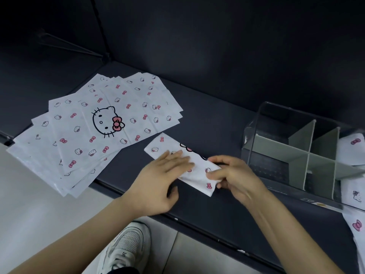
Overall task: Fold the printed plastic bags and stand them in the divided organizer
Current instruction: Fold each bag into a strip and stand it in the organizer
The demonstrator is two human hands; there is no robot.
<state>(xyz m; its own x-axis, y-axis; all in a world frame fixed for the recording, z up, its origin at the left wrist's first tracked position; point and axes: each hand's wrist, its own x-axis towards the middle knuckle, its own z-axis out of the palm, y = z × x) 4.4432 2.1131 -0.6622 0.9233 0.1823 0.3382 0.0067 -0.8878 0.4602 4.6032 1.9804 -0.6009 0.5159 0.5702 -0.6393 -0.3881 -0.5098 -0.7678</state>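
A folded white bag strip (pixel 199 173) with pink bows and cat faces lies on the dark table near its front edge. My left hand (pixel 162 178) presses flat on the strip's middle, fingers spread. My right hand (pixel 233 175) pinches the strip's right end between thumb and fingers. A fanned stack of flat printed bags (pixel 94 127) lies at the left, partly overhanging the table edge. The clear divided organizer (pixel 302 155) with grey partitions stands at the right. Folded printed bags (pixel 351 147) stand in its right-hand compartments.
The dark table (pixel 217 119) runs diagonally against a dark wall. Another printed bag (pixel 357 226) lies at the far right edge. Below the table's front edge are a light floor and my white shoe (pixel 126 246).
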